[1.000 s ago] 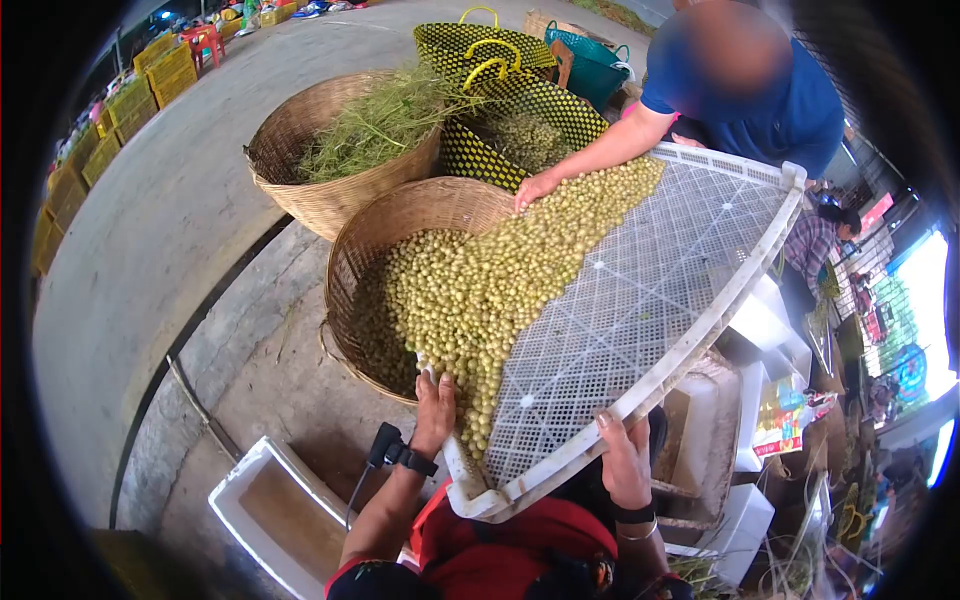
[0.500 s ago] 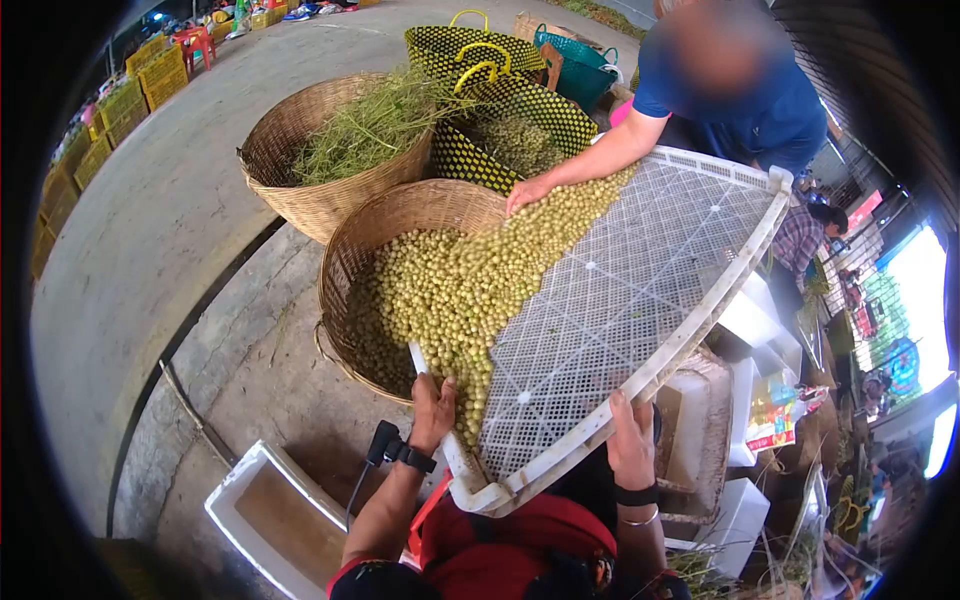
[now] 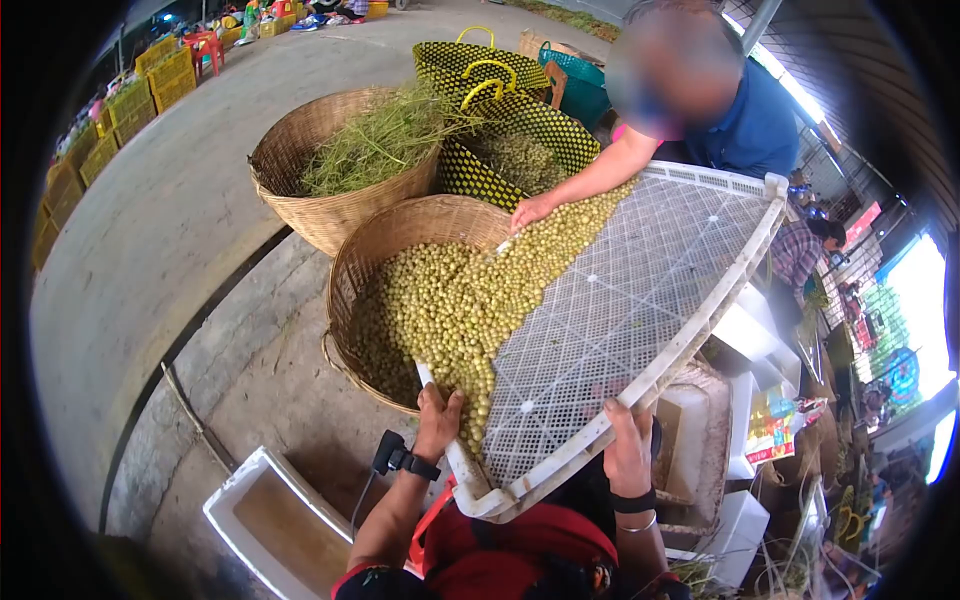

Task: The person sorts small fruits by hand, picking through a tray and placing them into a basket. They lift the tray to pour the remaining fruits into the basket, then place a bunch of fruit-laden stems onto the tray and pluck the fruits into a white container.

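Observation:
A white mesh tray (image 3: 640,275) tilts down to the left over a round wicker basket (image 3: 365,270). Small round yellow-green fruits (image 3: 450,310) spread from the tray's low side into the basket. My left hand (image 3: 438,420) grips the tray's rim at the near left, close to the basket's edge and touching the fruits. On the near right side, my right hand (image 3: 628,450) holds the tray's raised rim, its fingers partly behind it. Across from me, a co-worker's hand (image 3: 533,210) rests at the far low edge of the tray beside the fruits.
Behind stands a second wicker basket (image 3: 340,215) heaped with green stems (image 3: 375,145), next to black-and-yellow woven baskets (image 3: 560,125). A white foam box (image 3: 235,500) lies at the lower left. More boxes (image 3: 740,520) crowd the right. Yellow crates (image 3: 130,105) line the far left.
The co-worker has leaned further in over the tray. Fruits at the tray's low edge have shifted slightly, and a bit more white rim shows by the co-worker's hand. My hands keep their grip.

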### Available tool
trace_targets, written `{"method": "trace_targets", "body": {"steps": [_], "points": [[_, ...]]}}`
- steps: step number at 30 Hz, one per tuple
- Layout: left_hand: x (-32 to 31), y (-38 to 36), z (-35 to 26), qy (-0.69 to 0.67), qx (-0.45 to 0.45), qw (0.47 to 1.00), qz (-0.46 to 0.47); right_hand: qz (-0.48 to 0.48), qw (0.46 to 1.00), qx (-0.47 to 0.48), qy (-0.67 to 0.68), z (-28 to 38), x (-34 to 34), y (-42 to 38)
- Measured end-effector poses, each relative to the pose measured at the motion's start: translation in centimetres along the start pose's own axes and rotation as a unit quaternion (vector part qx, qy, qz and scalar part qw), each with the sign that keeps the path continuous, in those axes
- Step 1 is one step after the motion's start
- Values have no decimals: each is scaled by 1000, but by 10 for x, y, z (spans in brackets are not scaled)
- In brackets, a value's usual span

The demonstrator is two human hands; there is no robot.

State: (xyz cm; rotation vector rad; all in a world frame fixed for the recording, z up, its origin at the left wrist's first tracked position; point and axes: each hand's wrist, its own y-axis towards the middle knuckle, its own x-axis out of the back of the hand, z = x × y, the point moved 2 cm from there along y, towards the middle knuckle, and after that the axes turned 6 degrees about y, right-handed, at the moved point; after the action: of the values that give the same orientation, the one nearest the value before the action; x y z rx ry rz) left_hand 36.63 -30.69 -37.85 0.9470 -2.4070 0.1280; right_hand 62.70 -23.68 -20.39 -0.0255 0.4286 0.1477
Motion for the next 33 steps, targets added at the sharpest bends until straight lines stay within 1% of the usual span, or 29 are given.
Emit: {"method": "trace_targets", "body": {"steps": [1, 2, 4, 5, 6, 7, 10, 11, 12, 14, 15, 16, 18, 19, 20, 21, 22, 23, 24, 25, 26, 27, 28, 29, 30, 31, 32, 33], "points": [[2, -1, -2, -4, -1, 1000, 7, 15, 999, 22, -19, 0, 0, -1], [3, -2, -5, -5, -2, 1000, 7, 16, 999, 22, -19, 3, 0, -2], [5, -2, -8, -21, 25, 999, 15, 41, 993, 36, -104, 10, -2, -3], [5, -2, -6, -21, 25, 999, 15, 41, 993, 36, -104, 10, 3, -1], [4, -2, -3, -27, 25, 999, 14, 25, 999, -28, -16, 9, 11, 4], [2, -2, 1, -34, 26, 999, 14, 8, 993, -93, 72, 10, 14, 6], [0, 4, 13, -69, 37, 997, 22, 15, 993, -72, 93, 17, 11, 17], [16, 7, -3, -21, 115, 985, 126, 3, 995, -87, 45, 19, 12, 17], [19, 10, -1, -18, 119, 984, 131, -1, 995, -91, 46, 23, 10, 16], [18, 12, 3, -70, 157, 965, 200, -12, 993, -87, -77, 31, 3, 11], [13, 3, 1, -21, 90, 988, 124, 16, 998, -56, -15, 31, -1, 10], [9, -2, -3, 25, 21, 999, 43, 19, 999, -49, -14, 25, 3, 15], [18, 5, -21, 49, 53, 993, 95, 14, 989, 36, -142, 8, 21, 22], [16, 6, -6, -17, 78, 993, 82, 103, 935, 163, -299, 16, 11, 16], [18, 10, -2, -82, 99, 989, 68, 100, 936, 153, -300, 23, 1, 10], [18, 11, 0, -248, 142, 956, 71, 94, 981, 59, -158, 29, -10, 9], [15, 9, 5, -246, 139, 956, 76, 84, 996, -32, -9, 31, -16, 8], [11, 7, 14, -113, 76, 989, 54, 70, 996, -57, -6, 29, -8, 12], [7, 11, 12, 15, 14, 1000, 21, 74, 996, -50, -10, 31, -12, 18], [6, 14, 16, -12, -12, 1000, 23, 64, 997, -47, -22, 31, -16, 21], [8, 4, 22, -10, -5, 999, 31, 41, 997, -53, -31, 31, -16, 16], [24, 3, -7, -119, 72, 988, 67, 66, 996, -43, -47, 36, -23, 13], [31, 6, -25, -226, 144, 959, 97, 66, 996, -44, -45, 33, -20, 10], [11, -5, 0, -242, 98, 962, 75, 61, 996, -30, -50, 31, -16, 3], [-4, -7, 4, -250, 9, 968, -8, 63, 996, -11, -57, 30, -14, 1], [-7, -2, 10, -148, 40, 988, 20, 43, 998, 13, -40, 28, -14, 2], [-7, -3, 20, -41, 75, 995, 56, 46, 998, 11, -41, 28, -12, 3], [-12, -5, 27, -41, 76, 994, 60, 63, 997, -9, -51, 30, -4, 1]]}}
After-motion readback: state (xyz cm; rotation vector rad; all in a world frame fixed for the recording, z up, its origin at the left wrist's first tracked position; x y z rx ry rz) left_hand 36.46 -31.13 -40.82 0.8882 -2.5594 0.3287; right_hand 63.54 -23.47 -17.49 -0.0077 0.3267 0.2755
